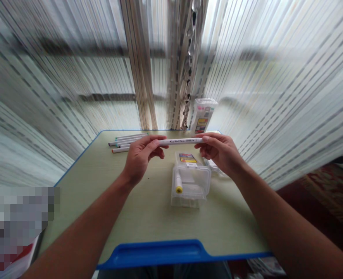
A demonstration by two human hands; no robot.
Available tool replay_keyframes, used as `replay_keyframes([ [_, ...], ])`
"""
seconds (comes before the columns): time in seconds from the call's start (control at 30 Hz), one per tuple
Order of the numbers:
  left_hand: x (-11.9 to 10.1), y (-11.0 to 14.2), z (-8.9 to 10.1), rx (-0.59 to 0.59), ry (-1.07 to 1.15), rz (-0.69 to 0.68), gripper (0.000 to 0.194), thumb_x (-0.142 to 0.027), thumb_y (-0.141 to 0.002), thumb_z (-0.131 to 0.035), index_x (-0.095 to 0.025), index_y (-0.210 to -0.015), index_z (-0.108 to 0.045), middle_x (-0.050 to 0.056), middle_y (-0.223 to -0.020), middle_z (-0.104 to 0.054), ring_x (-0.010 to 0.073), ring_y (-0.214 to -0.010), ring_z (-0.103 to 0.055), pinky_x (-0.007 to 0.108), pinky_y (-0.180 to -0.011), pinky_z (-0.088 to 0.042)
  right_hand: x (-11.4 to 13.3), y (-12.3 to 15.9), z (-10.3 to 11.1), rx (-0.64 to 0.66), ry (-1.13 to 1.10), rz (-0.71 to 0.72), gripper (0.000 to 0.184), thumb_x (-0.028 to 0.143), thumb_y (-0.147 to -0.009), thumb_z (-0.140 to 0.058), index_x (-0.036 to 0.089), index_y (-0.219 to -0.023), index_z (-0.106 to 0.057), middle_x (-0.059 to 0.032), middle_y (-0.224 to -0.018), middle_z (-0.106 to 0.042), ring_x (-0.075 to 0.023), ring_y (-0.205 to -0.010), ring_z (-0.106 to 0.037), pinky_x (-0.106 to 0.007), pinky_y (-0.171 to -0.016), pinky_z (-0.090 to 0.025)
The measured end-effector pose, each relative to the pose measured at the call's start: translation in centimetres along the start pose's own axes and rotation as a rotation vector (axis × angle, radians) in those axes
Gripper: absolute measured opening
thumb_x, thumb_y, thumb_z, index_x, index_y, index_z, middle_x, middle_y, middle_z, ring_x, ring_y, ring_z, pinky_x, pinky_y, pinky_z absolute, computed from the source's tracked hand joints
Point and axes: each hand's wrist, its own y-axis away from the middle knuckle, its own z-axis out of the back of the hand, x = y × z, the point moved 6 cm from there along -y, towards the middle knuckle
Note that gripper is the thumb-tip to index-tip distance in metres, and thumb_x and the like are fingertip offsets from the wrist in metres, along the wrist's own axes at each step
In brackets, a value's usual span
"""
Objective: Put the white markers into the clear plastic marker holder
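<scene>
A white marker pen (pixel 180 142) with dark print along its barrel is held level above the table, one end in each hand. My left hand (pixel 142 155) pinches its left end between thumb and fingers. The right end sits in the closed fingers of my right hand (pixel 218 149). Below the pen, a clear plastic case (pixel 190 186) lies on its side with its open end toward me. Inside it is a marker with a yellow end (pixel 178 189). Several white markers (pixel 127 140) with coloured ends lie on the table behind my left hand.
An upright clear case (pixel 203 116) with markers inside stands at the table's back edge. Another clear plastic piece (pixel 213 166) lies partly hidden below my right hand. The pale table (pixel 139 217) has a blue rim and front tray (pixel 159 252). String curtains (pixel 101 77) hang behind it.
</scene>
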Motion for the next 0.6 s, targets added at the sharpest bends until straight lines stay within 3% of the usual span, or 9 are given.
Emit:
replay_keyframes([
  [0.33, -1.0, 0.1, -0.3, -0.011, -0.243, -0.118, 0.026, -0.025, -0.079, -0.08, -0.012, -0.101, -0.078, 0.003, -0.074, -0.074, 0.01, -0.057, -0.063, 0.023, -0.058, -0.054, 0.2, 0.0, 0.0, 0.008, 0.041, 0.036, 0.027, 0.031, -0.067, -0.091, 0.017, -0.089, -0.082, -0.0054, -0.069, -0.077, -0.0088, -0.047, -0.06, -0.02, -0.043, -0.042],
  [0.6, -0.9, 0.1, -0.4, 0.018, -0.261, -0.144, 0.026, -0.026, -0.075, -0.086, -0.015, -0.097, -0.079, 0.001, -0.071, -0.072, 0.0093, -0.057, -0.063, 0.021, -0.055, -0.054, 0.1, 0.1, 0.2, -0.005, 0.158, 0.097, 0.028, 0.033, -0.066, -0.095, 0.018, -0.085, -0.08, 0.0002, -0.057, -0.069, -0.0076, -0.044, -0.055, -0.02, -0.04, -0.039],
])
